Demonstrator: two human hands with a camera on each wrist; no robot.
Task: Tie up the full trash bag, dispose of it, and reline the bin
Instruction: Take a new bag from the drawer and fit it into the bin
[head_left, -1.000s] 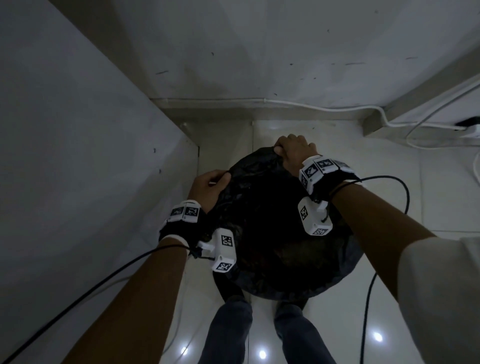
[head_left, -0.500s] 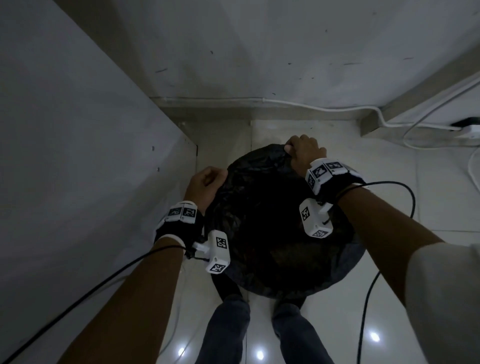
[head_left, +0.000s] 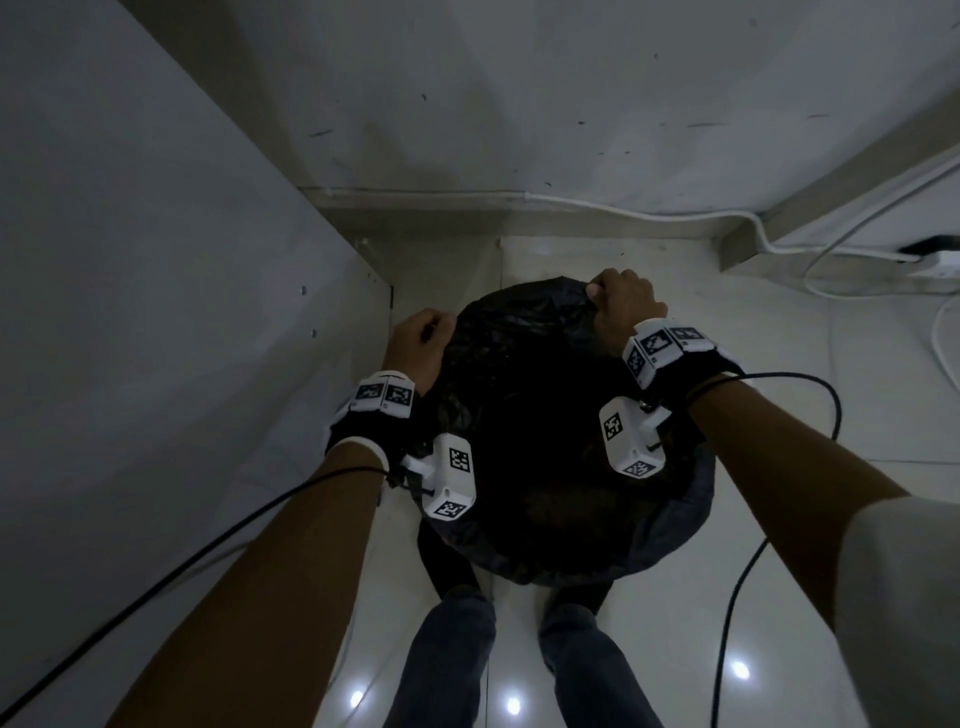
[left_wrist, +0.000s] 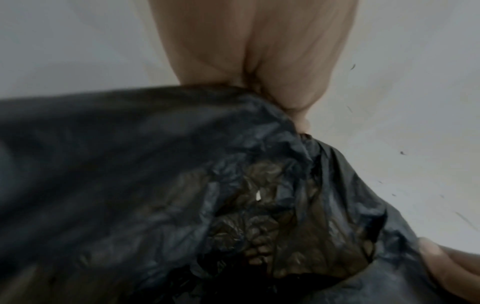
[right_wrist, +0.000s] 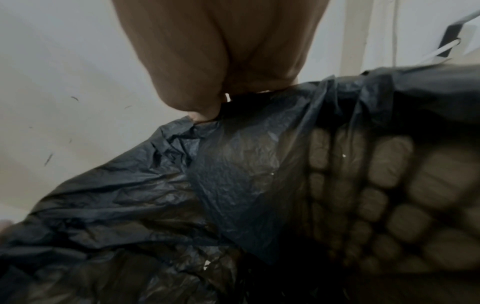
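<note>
A black trash bag (head_left: 540, 415) lines a round bin on the floor below me, its mouth spread wide. My left hand (head_left: 422, 343) pinches the bag's edge at the left of the mouth. My right hand (head_left: 621, 301) grips the edge at the far right. In the left wrist view the left hand (left_wrist: 293, 107) holds gathered plastic of the bag (left_wrist: 130, 164), with dark crumpled contents below. In the right wrist view the right hand (right_wrist: 207, 107) holds the film of the bag (right_wrist: 233, 174), and the bin's lattice wall (right_wrist: 389, 185) shows through it.
A grey cabinet side (head_left: 156, 312) stands close on the left and a wall (head_left: 519, 104) runs behind the bin. White cables (head_left: 779, 228) and a power strip (head_left: 935, 257) lie at the back right. My legs (head_left: 457, 649) stand just before the bin.
Both hands have kept their hold on the bag's edge and shifted slightly. The left hand has drawn outward to the left and the bag's mouth looks a little wider.
</note>
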